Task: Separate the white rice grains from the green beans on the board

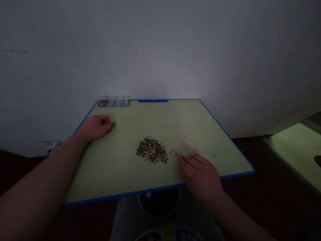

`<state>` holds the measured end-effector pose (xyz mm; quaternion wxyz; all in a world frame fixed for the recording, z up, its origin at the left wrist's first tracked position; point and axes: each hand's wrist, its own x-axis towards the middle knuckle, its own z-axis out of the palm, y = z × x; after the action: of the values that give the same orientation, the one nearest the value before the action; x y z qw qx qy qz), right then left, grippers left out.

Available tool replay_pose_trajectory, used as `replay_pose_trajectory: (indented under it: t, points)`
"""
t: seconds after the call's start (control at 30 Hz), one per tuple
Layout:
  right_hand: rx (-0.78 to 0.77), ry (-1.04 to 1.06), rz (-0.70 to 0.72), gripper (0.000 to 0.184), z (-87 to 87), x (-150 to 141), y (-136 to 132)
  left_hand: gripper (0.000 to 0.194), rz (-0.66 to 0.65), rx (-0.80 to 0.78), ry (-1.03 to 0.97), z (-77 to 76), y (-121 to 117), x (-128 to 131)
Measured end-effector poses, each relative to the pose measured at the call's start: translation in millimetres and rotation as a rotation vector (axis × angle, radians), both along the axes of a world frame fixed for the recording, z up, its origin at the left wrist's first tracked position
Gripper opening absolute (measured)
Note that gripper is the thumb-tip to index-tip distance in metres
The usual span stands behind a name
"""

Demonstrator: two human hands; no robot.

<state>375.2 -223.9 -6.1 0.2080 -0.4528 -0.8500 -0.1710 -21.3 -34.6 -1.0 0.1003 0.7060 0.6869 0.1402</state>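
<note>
Right hand [200, 177] lies half curled at the near edge of a green, blue-rimmed board [112, 170], its fingertips [181, 160] just below a pale heap of fine grains [188, 143]; whether they pinch anything is too small to tell. At that heap's 9 o'clock sits a loose pile of dark seeds [151, 150], touching neither hand. Farther off, at the pile's 10 o'clock, the left hand [96, 127] rests loosely curled, nothing showing in it.

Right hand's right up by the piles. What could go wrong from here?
The right hand sits almost against the pale grain pile; a slip could push it into the dark seed pile, only a small gap away. Loose grains could also slide off the near edge of the green board; a stray speck already lies apart.
</note>
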Motion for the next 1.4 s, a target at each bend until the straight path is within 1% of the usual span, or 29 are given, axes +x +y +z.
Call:
replay_pose_trajectory:
  t: [0.2, 0.43, 0.53, 0.67, 0.8, 1.17, 1.3, 1.4]
  points:
    - [-0.035, 0.029, 0.054, 0.033, 4.5, -1, 6, 0.043, -0.012, 0.002, 0.001, 0.4, 0, 0]
    - [-0.018, 0.106, 0.105, 0.03, 10.5, -6, -6, 0.042, -0.018, 0.013, 0.017, -0.2, 0, -1]
    - [-0.01, 0.112, 0.109, 0.031, 10.0, -4, -5, 0.042, -0.028, 0.023, 0.016, -0.1, 1, -1]
    - [-0.002, 0.091, 0.1, 0.033, 8.4, -4, 2, 0.042, -0.029, 0.023, 0.004, 0.0, 1, -2]
    - [0.013, 0.111, 0.124, 0.031, 8.1, -6, 8, 0.041, -0.026, 0.024, 0.002, -0.3, 1, -2]
    - [-0.042, 0.159, 0.186, 0.034, 8.1, -6, -7, 0.043, -0.03, 0.028, 0.003, -4.0, 4, -5]
    - [-0.02, 0.169, 0.17, 0.033, 7.9, -3, -5, 0.043, -0.045, 0.035, -0.015, -5.0, 3, -6]
    - [-0.022, 0.168, 0.188, 0.032, 6.5, -4, -3, 0.042, -0.027, 0.025, 0.0, -3.4, 2, -5]
